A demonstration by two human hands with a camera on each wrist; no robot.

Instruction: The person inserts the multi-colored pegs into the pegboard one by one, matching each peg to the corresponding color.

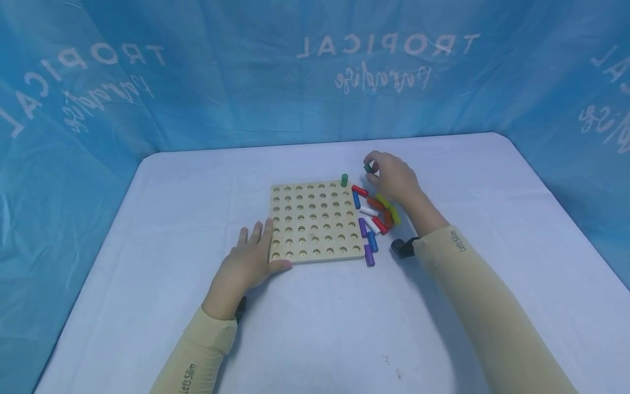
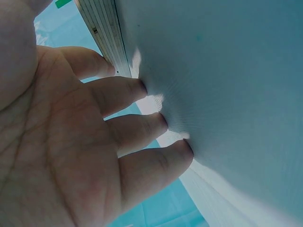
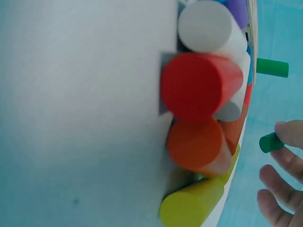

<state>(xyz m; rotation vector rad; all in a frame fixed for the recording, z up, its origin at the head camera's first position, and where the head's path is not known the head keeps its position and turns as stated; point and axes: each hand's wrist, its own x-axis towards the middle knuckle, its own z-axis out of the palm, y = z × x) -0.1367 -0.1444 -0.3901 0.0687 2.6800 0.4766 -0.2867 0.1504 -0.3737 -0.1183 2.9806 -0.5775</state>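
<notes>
A square wooden board (image 1: 312, 224) with rows of round holes lies on the white table. One green peg (image 1: 344, 180) stands upright in its far right corner hole. My left hand (image 1: 250, 257) rests against the board's near left corner, fingers spread and straight; in the left wrist view the fingertips (image 2: 163, 158) touch the tablecloth beside the board's edge (image 2: 106, 35). Past the far right of the board, my right hand (image 1: 394, 176) pinches a second green peg (image 3: 271, 143) between thumb and finger, held above the table.
Loose pegs lie along the board's right side: red (image 1: 360, 190), blue (image 1: 372, 241), white (image 1: 369, 211), orange (image 1: 388, 219), yellow (image 1: 395, 215) and purple (image 1: 369, 255), several touching. A blue curtain (image 1: 226, 76) with printed lettering hangs behind the table (image 1: 315, 328).
</notes>
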